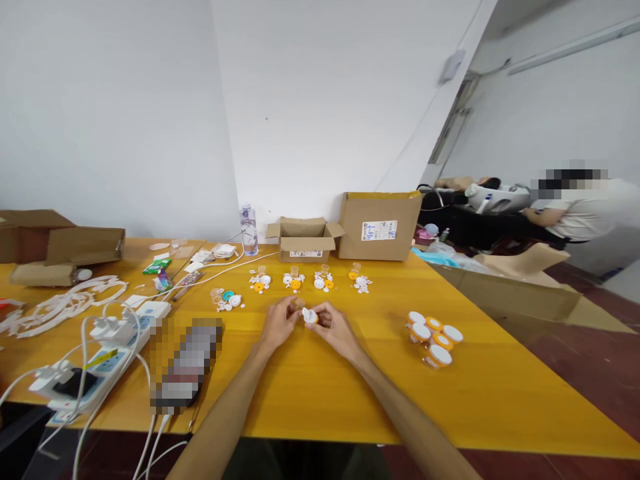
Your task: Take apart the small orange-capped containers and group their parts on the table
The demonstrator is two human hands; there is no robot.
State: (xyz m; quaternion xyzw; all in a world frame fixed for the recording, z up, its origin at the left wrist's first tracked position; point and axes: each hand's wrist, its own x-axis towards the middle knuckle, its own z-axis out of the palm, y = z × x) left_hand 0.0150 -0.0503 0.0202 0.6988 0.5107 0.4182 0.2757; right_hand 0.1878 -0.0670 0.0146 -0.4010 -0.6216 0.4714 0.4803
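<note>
Near the middle of the table, my right hand is closed around a small white round part with an orange edge. Its white inner side faces up. Just left of it, my left hand is closed, with a small clear plastic cup at its fingertips. The two pieces are close together; I cannot tell whether they touch. Beyond my hands lie several small groups of loose parts, among them an orange ring, a white disc and a clear cup. A teal ring lies in the leftmost group.
White-topped orange round pieces are clustered at the right. A phone and a power strip with cables lie left. Behind stand a water bottle, an open carton and a larger box. Another person sits far right.
</note>
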